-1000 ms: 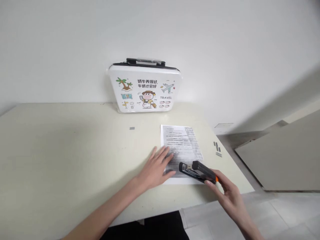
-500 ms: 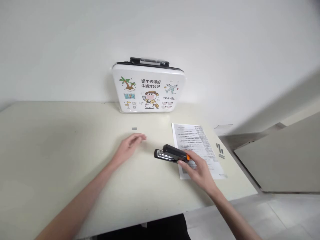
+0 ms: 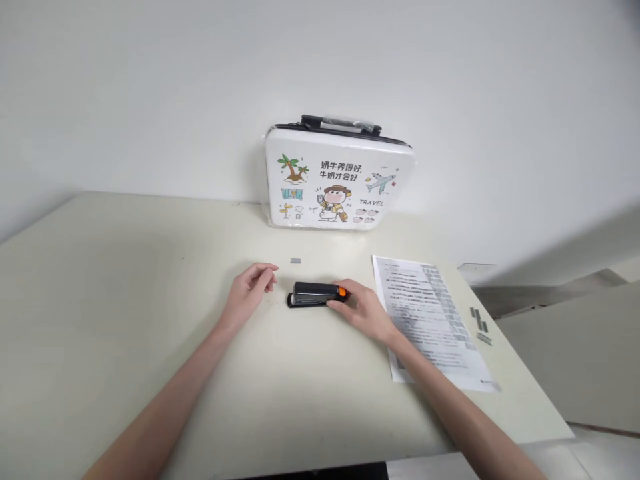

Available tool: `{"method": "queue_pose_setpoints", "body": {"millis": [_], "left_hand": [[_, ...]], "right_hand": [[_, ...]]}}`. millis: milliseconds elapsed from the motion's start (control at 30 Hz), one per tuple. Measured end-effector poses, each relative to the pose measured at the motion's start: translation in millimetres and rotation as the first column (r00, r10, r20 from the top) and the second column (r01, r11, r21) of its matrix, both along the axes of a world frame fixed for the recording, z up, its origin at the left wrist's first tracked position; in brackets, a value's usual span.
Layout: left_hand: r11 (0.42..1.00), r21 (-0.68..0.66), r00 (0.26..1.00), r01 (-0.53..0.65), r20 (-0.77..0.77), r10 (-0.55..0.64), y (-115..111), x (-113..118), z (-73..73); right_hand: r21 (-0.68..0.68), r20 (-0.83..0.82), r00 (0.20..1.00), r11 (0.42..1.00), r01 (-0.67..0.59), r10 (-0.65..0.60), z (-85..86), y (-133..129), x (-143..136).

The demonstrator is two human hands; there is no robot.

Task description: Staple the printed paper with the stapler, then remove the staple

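Note:
A black stapler [image 3: 314,295] with an orange part at its rear end lies on the pale table [image 3: 240,393], its front toward the left. My right hand [image 3: 363,310] is closed around the rear end, thumb on the near side. To the left of the stapler, my left hand [image 3: 250,290] hovers or rests just off its front, fingers curled in and thumb against them; nothing shows in it. A short grey strip of staples [image 3: 296,261] lies behind the stapler, apart from both hands.
A printed sheet of paper [image 3: 425,320] lies at the right, partly under my right forearm. Several more staple strips [image 3: 480,323] sit near the table's right edge. At the back, a white cartoon-printed case [image 3: 340,177] with a black handle stands by the wall.
The stapler has come away from over the paper, moved left and down onto the table, level now, with my right hand still on it. My left hand's fingers have curled in more. The view has shifted left.

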State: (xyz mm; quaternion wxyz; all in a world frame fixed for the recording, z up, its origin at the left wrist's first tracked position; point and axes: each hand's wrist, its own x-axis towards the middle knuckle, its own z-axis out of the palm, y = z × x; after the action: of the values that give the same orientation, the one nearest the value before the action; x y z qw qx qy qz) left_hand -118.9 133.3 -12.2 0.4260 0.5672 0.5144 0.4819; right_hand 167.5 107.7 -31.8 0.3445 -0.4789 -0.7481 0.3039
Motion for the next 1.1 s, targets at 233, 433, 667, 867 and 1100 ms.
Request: {"method": "queue_pose_setpoints", "body": {"millis": [233, 433, 667, 867, 1100], "left_hand": [[0.997, -0.004, 0.997, -0.072, -0.001, 0.072, 1.7, 1.3, -4.3], [0.992, 0.020, 0.992, -0.124, 0.015, 0.124, 6.6, -0.5, -7.7], [0.958, 0.019, 0.958, -0.285, 0.040, 0.284, 14.2, -14.3, -9.4], [0.954, 0.010, 0.953, -0.301, 0.039, 0.300, 14.4, -17.1, -10.0], [0.965, 0.005, 0.965, -0.260, 0.038, 0.260, 10.5, -14.4, -6.7]], "right_hand": [[-0.035, -0.079, 0.995, 0.998, 0.050, -0.053, -4.9, -8.1, 0.3], [-0.061, -0.095, 0.984, 0.988, 0.144, -0.149, -5.0, -9.6, -3.4], [-0.077, -0.102, 0.981, 0.985, 0.157, -0.164, -9.2, -10.0, -4.4], [-0.088, -0.097, 0.981, 0.983, 0.161, -0.169, -7.3, -11.0, -4.3], [-0.011, -0.016, 0.998, 0.999, 0.053, -0.053, -5.9, -13.0, -2.9]]}}
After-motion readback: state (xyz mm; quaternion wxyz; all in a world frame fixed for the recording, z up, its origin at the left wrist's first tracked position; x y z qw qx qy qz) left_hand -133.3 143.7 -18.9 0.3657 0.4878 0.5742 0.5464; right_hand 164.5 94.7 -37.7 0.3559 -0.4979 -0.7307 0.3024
